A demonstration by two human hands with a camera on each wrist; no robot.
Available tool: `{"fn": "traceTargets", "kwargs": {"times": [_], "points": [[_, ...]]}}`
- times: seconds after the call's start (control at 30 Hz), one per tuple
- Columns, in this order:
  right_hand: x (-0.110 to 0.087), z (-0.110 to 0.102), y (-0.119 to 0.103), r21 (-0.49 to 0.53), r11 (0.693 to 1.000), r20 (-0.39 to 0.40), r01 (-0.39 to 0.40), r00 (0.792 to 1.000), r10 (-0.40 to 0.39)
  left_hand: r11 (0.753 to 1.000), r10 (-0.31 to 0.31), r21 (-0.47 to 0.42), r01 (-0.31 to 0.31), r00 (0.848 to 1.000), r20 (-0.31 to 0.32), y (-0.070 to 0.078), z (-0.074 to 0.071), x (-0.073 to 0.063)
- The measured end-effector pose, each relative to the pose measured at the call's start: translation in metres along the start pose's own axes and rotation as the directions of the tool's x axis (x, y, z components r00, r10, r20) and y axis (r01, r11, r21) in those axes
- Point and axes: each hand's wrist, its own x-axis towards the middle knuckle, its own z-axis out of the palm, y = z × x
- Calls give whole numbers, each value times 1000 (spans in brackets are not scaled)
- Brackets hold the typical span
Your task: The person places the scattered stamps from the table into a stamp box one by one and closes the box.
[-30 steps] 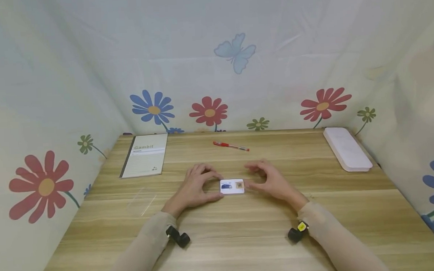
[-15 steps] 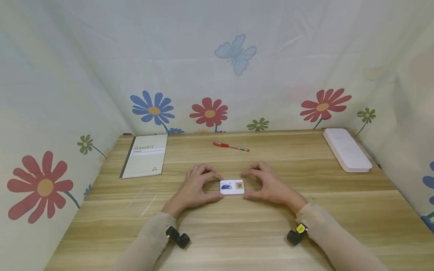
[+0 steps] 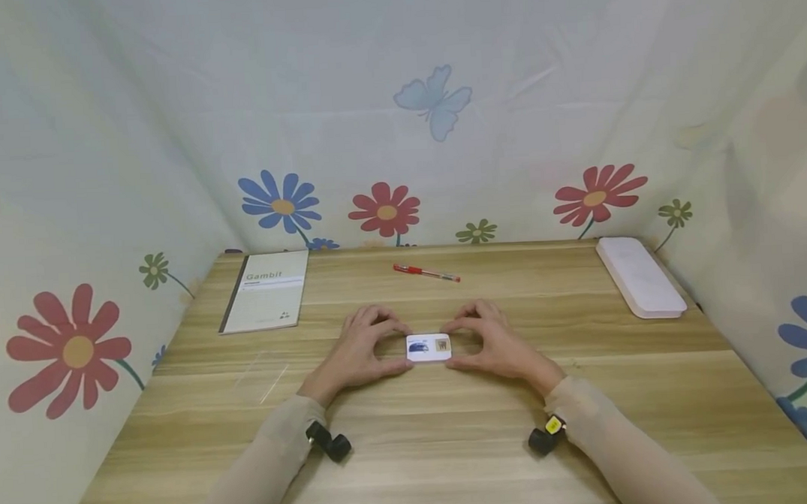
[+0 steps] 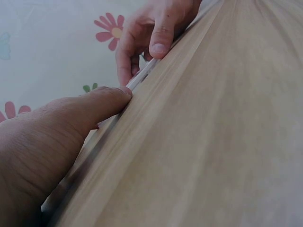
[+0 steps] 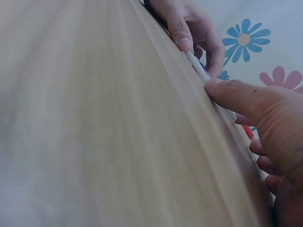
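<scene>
A small white card (image 3: 429, 348) with a dark blue picture and a gold-brown square lies flat on the table in the head view. My left hand (image 3: 359, 349) holds its left end, thumb at the near corner and index finger at the far corner. On the opposite end my right hand (image 3: 498, 341) pinches the card the same way. From the left wrist view the card's thin pale edge (image 4: 142, 75) runs between the two hands. A similar sight of the edge (image 5: 198, 66) appears in the right wrist view. The card's underside is hidden.
Behind the hands lies a red pen (image 3: 426, 272). A notebook marked "Gambit" (image 3: 266, 292) is at the back left, and a pale pink-white case (image 3: 640, 277) at the back right. A clear plastic piece (image 3: 263, 377) lies left of my left hand. Flowered cloth surrounds the wooden table (image 3: 440, 461).
My right hand's thumb and index finger have come onto the right corners of the card. The left hand keeps its hold. The head view has shifted slightly.
</scene>
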Motion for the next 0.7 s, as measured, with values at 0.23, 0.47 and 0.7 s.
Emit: {"fn": "traceTargets", "kwargs": {"times": [0.23, 0.47, 0.7], "points": [[-1, 1, 0, 25, 1000, -7, -7, 1000, 7, 1000, 4, 9, -4, 1000, -5, -1, 1, -1], [-2, -1, 3, 30, 1000, -2, -6, 1000, 6, 1000, 8, 8, -8, 1000, -12, 1, 1, 0], [-3, 0, 3, 31, 999, 11, -13, 1000, 13, 1000, 4, -2, -4, 1000, -1, 1, -1, -1]]}}
